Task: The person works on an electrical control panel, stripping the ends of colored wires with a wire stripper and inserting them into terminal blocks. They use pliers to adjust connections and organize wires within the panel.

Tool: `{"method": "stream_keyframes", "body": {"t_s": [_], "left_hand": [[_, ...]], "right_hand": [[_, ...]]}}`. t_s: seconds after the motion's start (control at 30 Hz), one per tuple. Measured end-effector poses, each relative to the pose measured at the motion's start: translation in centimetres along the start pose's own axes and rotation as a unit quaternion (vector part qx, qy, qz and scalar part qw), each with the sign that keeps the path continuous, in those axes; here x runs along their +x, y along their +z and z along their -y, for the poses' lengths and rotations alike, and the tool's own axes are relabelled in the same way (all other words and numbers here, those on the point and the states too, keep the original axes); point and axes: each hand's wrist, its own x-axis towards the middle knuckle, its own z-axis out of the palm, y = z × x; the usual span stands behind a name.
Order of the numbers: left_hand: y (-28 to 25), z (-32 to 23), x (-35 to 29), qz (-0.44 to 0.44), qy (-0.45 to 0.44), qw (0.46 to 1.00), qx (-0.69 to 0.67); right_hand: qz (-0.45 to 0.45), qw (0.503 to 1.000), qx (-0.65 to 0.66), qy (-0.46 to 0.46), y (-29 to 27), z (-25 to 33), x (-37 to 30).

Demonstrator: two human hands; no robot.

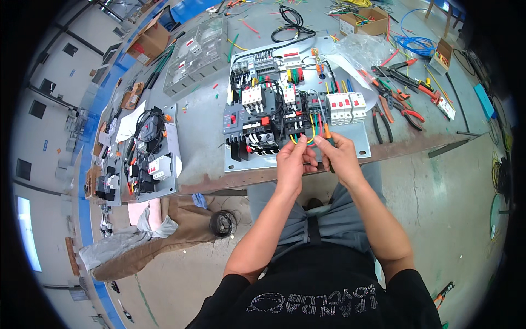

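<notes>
Wires [314, 129] partly hidden; left hand [294, 161]: can't judge grip; right hand [341, 158]: grip closed round partly covered screwdriver [327, 131].

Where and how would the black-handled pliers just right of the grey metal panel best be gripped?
Probably around both slim black handles, coming from the near side of the grey table: the black-handled pliers lie with those handles spread and pointing toward the person, while their head end sits close to an orange-handled tool.
</notes>
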Motion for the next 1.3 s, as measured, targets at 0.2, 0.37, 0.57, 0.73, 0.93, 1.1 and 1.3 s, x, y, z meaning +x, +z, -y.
{"method": "stream_keyframes", "body": {"t_s": [0.2, 0.37, 0.57, 0.73, 0.93, 1.1, 1.3], "left_hand": [[-0.5, 0.1, 0.3, -0.015, 0.026, 0.999, -0.038], [0.5, 0.8, -0.2, -0.057, 0.05, 0.992, -0.101], [1.5, 0.3, -0.4, -0.049, 0.062, 0.987, -0.139], [1.0, 1.3, 0.1, -0.061, 0.08, 0.985, -0.139], [0.9, 0.6, -0.4, -0.084, 0.069, 0.988, -0.111], [-0.8, -1.2, -2.3, -0.088, 0.133, 0.963, 0.219], [-3.4, -3.8, -2.5, -0.06, 0.457, 0.676, 0.575]], "right_hand": [[0.038, 0.997, 0.063, 0.038, 0.6, -0.4, 0.9], [0.066, 0.985, 0.134, 0.09, 0.2, -0.5, 1.4], [0.073, 0.964, 0.204, 0.156, -0.2, 0.0, 1.9], [0.079, 0.977, 0.154, 0.127, 0.0, -0.2, 2.3], [0.044, 0.986, 0.107, 0.119, 1.1, -0.3, 1.7], [0.075, 0.965, 0.2, 0.15, 0.1, -0.3, 1.8], [0.067, 0.965, 0.216, 0.133, 0.3, -0.5, 1.6]]}}
